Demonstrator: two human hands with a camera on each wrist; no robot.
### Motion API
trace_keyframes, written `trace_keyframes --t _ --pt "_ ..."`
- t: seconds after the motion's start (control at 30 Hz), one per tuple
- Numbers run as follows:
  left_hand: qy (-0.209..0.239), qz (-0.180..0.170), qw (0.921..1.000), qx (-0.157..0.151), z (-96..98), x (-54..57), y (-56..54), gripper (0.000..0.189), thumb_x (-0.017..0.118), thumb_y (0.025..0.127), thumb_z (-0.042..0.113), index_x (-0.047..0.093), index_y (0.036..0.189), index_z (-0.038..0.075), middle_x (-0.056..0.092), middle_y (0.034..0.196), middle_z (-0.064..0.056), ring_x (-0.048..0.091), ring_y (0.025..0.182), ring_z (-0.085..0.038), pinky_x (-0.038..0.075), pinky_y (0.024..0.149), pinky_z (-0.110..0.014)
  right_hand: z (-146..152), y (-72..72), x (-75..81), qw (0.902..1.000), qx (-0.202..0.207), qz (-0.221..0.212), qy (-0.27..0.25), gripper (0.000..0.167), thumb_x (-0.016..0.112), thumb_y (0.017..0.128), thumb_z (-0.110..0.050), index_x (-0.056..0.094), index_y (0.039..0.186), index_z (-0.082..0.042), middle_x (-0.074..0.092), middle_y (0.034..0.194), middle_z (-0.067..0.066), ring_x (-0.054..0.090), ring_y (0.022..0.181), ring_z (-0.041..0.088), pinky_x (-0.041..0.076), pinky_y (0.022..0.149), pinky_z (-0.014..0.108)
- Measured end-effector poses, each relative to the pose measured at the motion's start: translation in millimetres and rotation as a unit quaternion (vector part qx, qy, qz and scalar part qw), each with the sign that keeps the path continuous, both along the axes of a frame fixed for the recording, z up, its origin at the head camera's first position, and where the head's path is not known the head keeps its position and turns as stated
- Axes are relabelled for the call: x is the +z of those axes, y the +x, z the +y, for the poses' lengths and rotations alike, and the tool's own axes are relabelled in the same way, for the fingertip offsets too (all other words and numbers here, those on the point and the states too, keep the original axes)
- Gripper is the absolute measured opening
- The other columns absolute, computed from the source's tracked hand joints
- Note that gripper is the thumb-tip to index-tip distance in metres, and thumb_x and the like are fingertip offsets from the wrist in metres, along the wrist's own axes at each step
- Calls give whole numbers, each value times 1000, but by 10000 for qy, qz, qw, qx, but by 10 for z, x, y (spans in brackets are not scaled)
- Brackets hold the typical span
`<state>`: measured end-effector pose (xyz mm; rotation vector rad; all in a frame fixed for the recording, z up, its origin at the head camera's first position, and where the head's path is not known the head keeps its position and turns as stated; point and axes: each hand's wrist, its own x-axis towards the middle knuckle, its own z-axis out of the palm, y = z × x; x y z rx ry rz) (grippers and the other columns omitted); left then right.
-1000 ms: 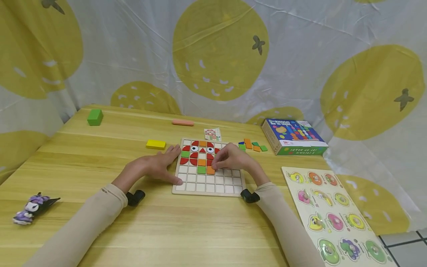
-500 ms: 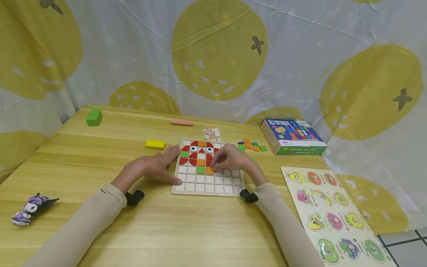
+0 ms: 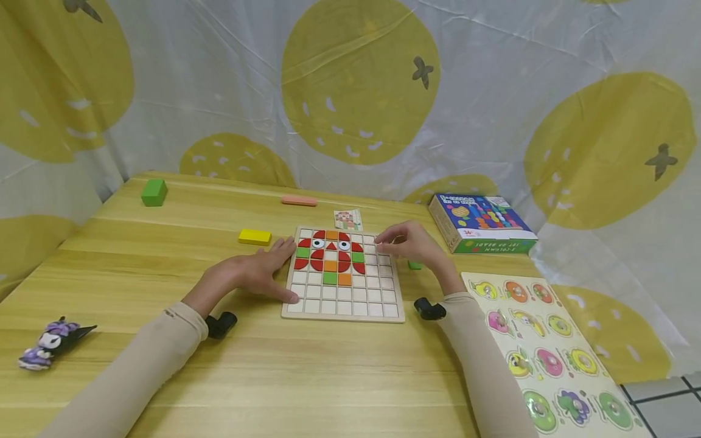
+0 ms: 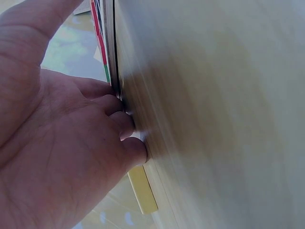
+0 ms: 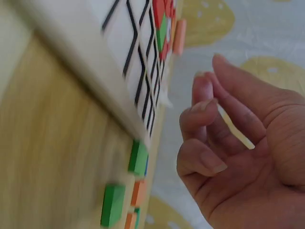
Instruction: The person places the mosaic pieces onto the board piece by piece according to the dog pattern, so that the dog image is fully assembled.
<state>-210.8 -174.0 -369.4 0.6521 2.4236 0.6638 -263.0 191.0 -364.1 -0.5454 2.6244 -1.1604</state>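
A wooden grid board [image 3: 344, 311] lies flat on the table, with red, orange, green and eye-patterned tiles making a figure in its upper left. An orange tile [image 3: 344, 279] sits beside a green tile [image 3: 330, 278] at the figure's foot. My left hand [image 3: 257, 274] rests against the board's left edge, fingers extended and thumb at the lower corner. Above the board's upper right edge is my right hand [image 3: 415, 249], its fingers loosely bent. The right wrist view shows nothing between that thumb and the fingers. Near it on the table are loose green blocks [image 5: 113, 205] and orange blocks [image 5: 138, 192].
A small picture card [image 3: 348, 219] lies behind the board, near a pink stick [image 3: 299, 201]. A yellow block [image 3: 254, 236] and a green block [image 3: 154, 193] stand left. Right are a boxed toy [image 3: 482, 222] and a fruit puzzle board [image 3: 528, 340]. A figurine [image 3: 52, 344] lies far left.
My right hand has left the orange tile, which stays on the board, and moved right and away from me to the board's upper right edge. The left hand has stayed put.
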Motion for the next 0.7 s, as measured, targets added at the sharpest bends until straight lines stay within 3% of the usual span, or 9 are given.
trace_keyframes --t 0.2,0.37,0.57,0.7 --pt "-17 4 10000 -12 10 -2 6 127 83 91 56 4 171 -4 -6 179 -26 -5 165 -46 4 130 -68 392 -65 -117 9960 -845 251 -121 22 74 103 -15 79 115 2 69 90 6 57 76 24 45 62 26" --pt "-35 -20 10000 21 12 -9 16 127 83 91 56 4 171 -3 -7 179 -25 -5 165 -46 4 130 -68 650 -107 -267 9901 -1350 295 245 25 73 105 -17 77 121 1 58 82 1 46 74 16 38 64 27" --pt "4 30 10000 -8 5 -2 11 127 83 91 55 4 171 -4 -7 179 -26 -5 165 -47 3 130 -68 798 -151 -333 9878 -1509 194 322 30 71 106 -14 72 129 5 53 67 0 46 56 12 40 55 25" --pt "-14 52 10000 10 0 -3 9 127 83 91 55 4 171 -4 -7 179 -26 -5 165 -47 4 130 -68 819 -184 -354 9870 -1555 66 411 32 70 107 -15 71 131 5 49 64 -3 46 55 11 38 53 25"
